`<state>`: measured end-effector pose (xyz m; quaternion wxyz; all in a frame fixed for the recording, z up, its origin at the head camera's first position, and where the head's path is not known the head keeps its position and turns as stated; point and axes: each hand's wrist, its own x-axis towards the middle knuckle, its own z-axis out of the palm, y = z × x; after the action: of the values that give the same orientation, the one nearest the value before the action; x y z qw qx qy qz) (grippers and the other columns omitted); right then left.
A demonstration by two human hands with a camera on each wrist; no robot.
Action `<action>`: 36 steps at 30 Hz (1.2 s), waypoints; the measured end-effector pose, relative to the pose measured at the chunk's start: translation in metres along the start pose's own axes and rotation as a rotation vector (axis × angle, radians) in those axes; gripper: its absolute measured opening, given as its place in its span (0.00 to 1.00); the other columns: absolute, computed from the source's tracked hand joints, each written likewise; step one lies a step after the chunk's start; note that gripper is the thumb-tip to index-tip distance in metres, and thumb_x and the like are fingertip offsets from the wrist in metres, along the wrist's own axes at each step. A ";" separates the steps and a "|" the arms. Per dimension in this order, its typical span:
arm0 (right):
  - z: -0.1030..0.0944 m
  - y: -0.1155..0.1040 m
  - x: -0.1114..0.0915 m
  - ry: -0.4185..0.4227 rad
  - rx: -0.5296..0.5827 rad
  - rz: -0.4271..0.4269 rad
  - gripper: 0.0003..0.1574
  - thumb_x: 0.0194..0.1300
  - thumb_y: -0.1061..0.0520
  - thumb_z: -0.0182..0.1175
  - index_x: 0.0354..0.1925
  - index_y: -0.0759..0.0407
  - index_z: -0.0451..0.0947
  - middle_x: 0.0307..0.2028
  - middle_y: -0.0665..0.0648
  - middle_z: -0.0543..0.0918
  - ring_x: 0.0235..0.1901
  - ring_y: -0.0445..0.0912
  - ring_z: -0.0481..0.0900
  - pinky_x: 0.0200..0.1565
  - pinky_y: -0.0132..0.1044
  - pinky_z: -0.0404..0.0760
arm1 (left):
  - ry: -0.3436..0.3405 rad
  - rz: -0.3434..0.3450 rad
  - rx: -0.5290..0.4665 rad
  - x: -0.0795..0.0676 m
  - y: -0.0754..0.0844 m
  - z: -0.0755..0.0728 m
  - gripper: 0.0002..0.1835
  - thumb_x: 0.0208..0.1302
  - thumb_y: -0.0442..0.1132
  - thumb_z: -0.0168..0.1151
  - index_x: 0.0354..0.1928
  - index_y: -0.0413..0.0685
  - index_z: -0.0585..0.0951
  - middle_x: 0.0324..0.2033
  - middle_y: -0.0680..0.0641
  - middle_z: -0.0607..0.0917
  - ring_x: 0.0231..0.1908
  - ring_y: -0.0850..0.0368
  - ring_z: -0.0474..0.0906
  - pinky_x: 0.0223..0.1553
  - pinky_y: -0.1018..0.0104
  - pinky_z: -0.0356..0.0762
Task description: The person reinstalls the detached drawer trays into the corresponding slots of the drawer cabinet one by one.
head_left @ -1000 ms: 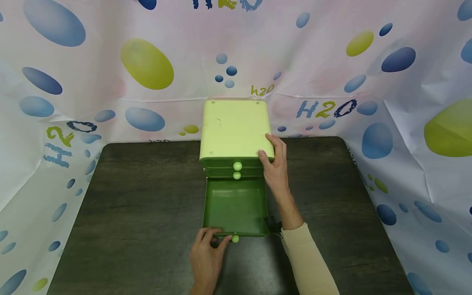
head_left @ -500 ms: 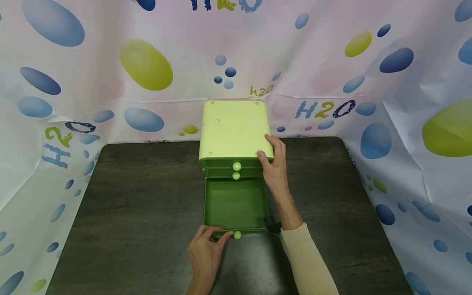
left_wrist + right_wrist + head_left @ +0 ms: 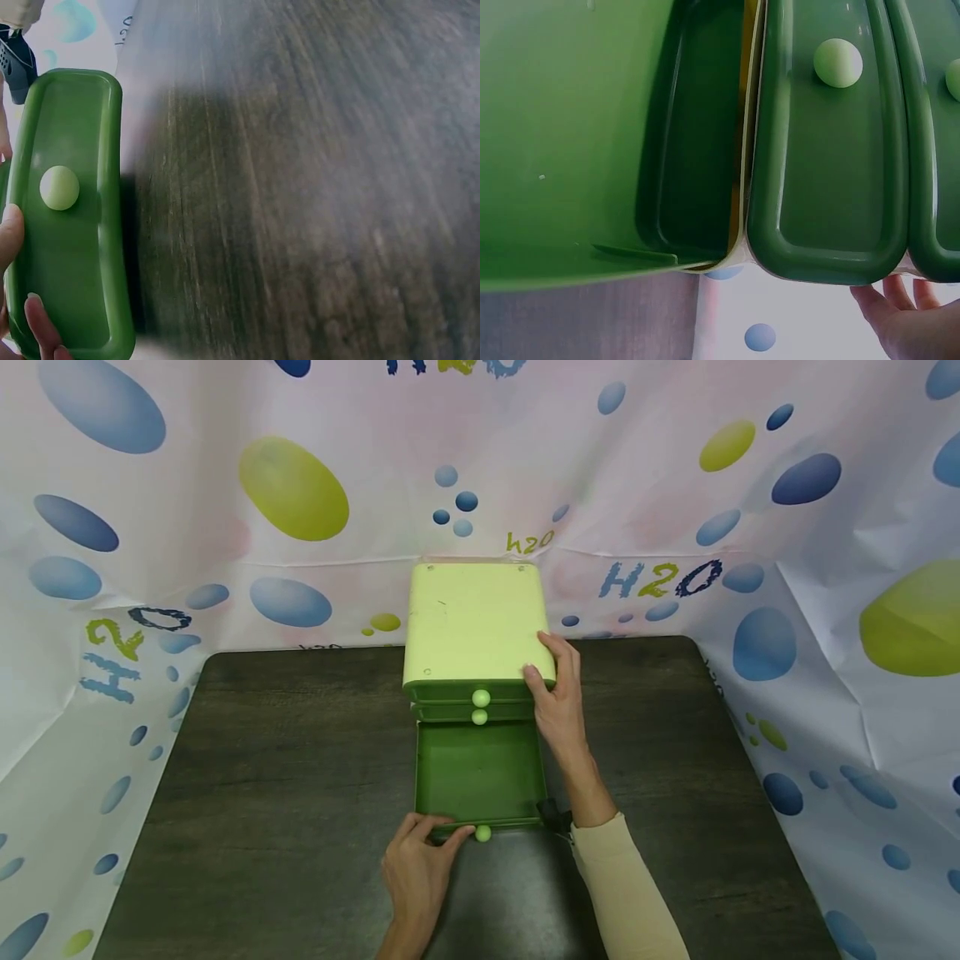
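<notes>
A small yellow-green drawer cabinet stands at the back of the table, with dark green drawers. Its bottom drawer is pulled far out toward me. My left hand pinches that drawer's front panel left of its round knob. In the left wrist view, the thumb and some fingertips show at the edges of the drawer front. My right hand holds the cabinet's front right corner. In the right wrist view, the upper drawer fronts are closed and the right hand's fingers lie against the cabinet's side.
The dark wooden table reaches out on both sides of the cabinet. Behind it hangs a white sheet with blue and green spots, close to the cabinet's back. A dark strap-like object sits at the right wrist, beside the drawer.
The bottom drawer has slid a little way in toward the cabinet, with my left hand moving along on its front. My right hand keeps its place on the cabinet.
</notes>
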<state>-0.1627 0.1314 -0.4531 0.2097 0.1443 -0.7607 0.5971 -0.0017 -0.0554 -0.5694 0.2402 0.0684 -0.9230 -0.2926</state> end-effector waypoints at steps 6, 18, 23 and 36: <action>-0.001 -0.002 0.000 -0.007 0.015 0.016 0.27 0.67 0.64 0.51 0.63 0.65 0.60 0.62 0.68 0.55 0.60 0.53 0.58 0.58 0.51 0.58 | 0.002 0.001 -0.007 0.002 0.000 0.003 0.18 0.33 0.62 0.72 0.22 0.58 0.85 0.20 0.56 0.76 0.12 0.73 0.60 0.11 0.77 0.59; -0.003 -0.003 0.001 -0.018 -0.007 0.029 0.27 0.67 0.62 0.51 0.63 0.65 0.60 0.62 0.66 0.56 0.60 0.53 0.58 0.57 0.51 0.58 | -0.053 -0.020 -0.001 0.017 0.001 0.011 0.20 0.36 0.64 0.70 0.24 0.57 0.86 0.21 0.54 0.76 0.10 0.71 0.56 0.09 0.77 0.56; -0.003 -0.002 0.002 -0.031 -0.023 0.043 0.28 0.67 0.61 0.51 0.64 0.63 0.59 0.62 0.65 0.55 0.60 0.53 0.58 0.57 0.52 0.58 | -0.053 -0.020 0.009 0.023 0.000 0.014 0.20 0.36 0.66 0.69 0.24 0.59 0.86 0.21 0.55 0.76 0.09 0.71 0.55 0.09 0.76 0.55; -0.004 0.000 0.005 -0.045 -0.017 0.040 0.28 0.67 0.62 0.51 0.63 0.65 0.59 0.62 0.69 0.54 0.61 0.54 0.56 0.58 0.53 0.57 | -0.042 -0.019 0.003 0.031 0.000 0.019 0.21 0.36 0.65 0.69 0.25 0.58 0.86 0.21 0.55 0.77 0.09 0.71 0.59 0.09 0.74 0.59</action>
<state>-0.1662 0.1354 -0.4499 0.1816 0.1407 -0.7732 0.5911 -0.0378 -0.0542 -0.5710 0.2178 0.0711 -0.9277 -0.2948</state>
